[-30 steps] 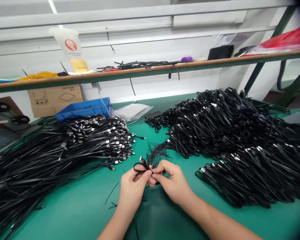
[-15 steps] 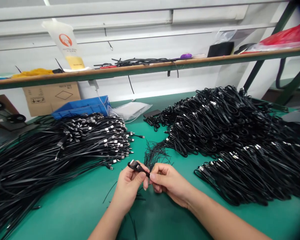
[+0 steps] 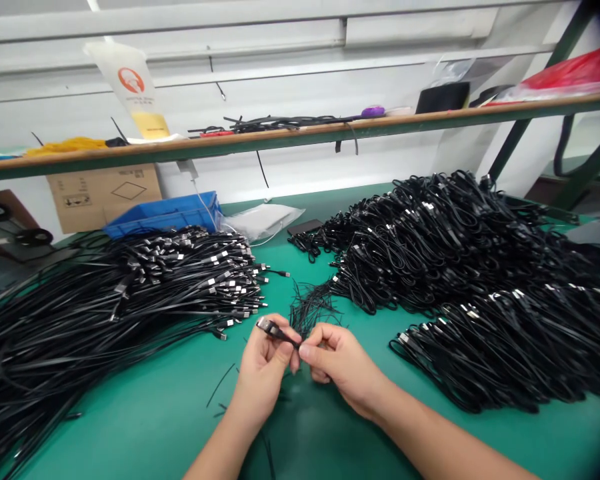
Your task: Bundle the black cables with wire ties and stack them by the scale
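Cable (image 3: 279, 331) between left hand (image 3: 264, 367) and right hand (image 3: 341, 367), above green tabletop (image 3: 180, 413)

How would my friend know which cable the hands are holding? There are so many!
Find the green table, between its left pile and right pile of cables. There the left hand and right hand meet, and the cable pokes up from the left one. It alone is held; the piled ones lie there.
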### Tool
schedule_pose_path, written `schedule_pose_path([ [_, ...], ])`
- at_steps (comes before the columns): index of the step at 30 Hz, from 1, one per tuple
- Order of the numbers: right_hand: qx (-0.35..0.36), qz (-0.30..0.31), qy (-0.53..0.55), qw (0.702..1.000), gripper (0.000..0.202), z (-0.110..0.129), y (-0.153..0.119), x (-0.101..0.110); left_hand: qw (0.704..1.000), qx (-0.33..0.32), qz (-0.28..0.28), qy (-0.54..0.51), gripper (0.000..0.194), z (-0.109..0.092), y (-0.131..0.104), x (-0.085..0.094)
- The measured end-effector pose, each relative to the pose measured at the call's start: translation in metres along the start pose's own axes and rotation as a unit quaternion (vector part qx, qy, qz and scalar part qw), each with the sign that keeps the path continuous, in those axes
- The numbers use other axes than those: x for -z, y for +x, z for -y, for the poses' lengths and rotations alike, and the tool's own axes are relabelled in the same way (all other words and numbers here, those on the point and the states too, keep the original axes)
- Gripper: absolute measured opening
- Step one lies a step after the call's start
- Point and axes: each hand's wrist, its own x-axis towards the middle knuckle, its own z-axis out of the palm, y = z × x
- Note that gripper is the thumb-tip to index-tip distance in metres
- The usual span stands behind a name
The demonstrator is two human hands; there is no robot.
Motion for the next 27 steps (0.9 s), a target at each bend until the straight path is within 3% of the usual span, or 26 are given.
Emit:
schedule_pose_path([
  [2, 0.122, -0.042, -0.179, 0.975, 0.032, 0.003, 0.002, 0.008, 0.992, -0.084, -0.044, 0.087, 0.058, -0.002, 0.005, 0.007],
  [4, 0.242, -0.043, -0.355, 0.902, 0.020, 0.006, 0.003, 0.017, 0.955, -0.176, -0.032, 0.238, 0.070, -0.006, 0.009, 0.016],
  [6, 0.301, -0.006, -0.460, 0.836, 0.016, 0.009, 0.002, 0.022, 0.890, -0.233, 0.047, 0.389, 0.062, -0.011, 0.012, 0.026],
  [8, 0.314, 0.017, -0.510, 0.801, 0.018, 0.010, 0.000, 0.024, 0.836, -0.255, 0.123, 0.470, 0.044, -0.014, 0.014, 0.033],
  [9, 0.314, 0.023, -0.526, 0.790, 0.019, 0.010, -0.001, 0.024, 0.825, -0.257, 0.141, 0.483, 0.036, -0.015, 0.015, 0.035],
  [12, 0.311, 0.028, -0.550, 0.774, 0.021, 0.010, -0.002, 0.024, 0.823, -0.249, 0.156, 0.487, 0.022, -0.015, 0.015, 0.035],
  [15, 0.306, 0.032, -0.557, 0.772, 0.021, 0.008, -0.002, 0.023, 0.819, -0.242, 0.169, 0.492, 0.021, -0.014, 0.015, 0.031],
  [19, 0.297, 0.041, -0.533, 0.791, 0.016, 0.013, 0.000, 0.025, 0.831, -0.238, 0.155, 0.479, 0.021, -0.011, 0.013, 0.028],
  [21, 0.301, 0.033, -0.501, 0.811, 0.014, 0.018, 0.004, 0.032, 0.849, -0.228, 0.127, 0.458, 0.019, -0.011, 0.013, 0.028],
  [23, 0.294, -0.021, -0.493, 0.818, 0.026, 0.025, 0.010, 0.044, 0.869, -0.227, 0.080, 0.433, 0.017, -0.011, 0.013, 0.029],
  [25, 0.253, -0.090, -0.537, 0.799, 0.024, 0.029, 0.017, 0.058, 0.881, -0.234, 0.028, 0.410, 0.014, -0.014, 0.014, 0.031],
  [27, 0.200, -0.116, -0.594, 0.770, 0.016, 0.029, 0.022, 0.070, 0.886, -0.238, -0.007, 0.398, 0.013, -0.016, 0.014, 0.032],
])
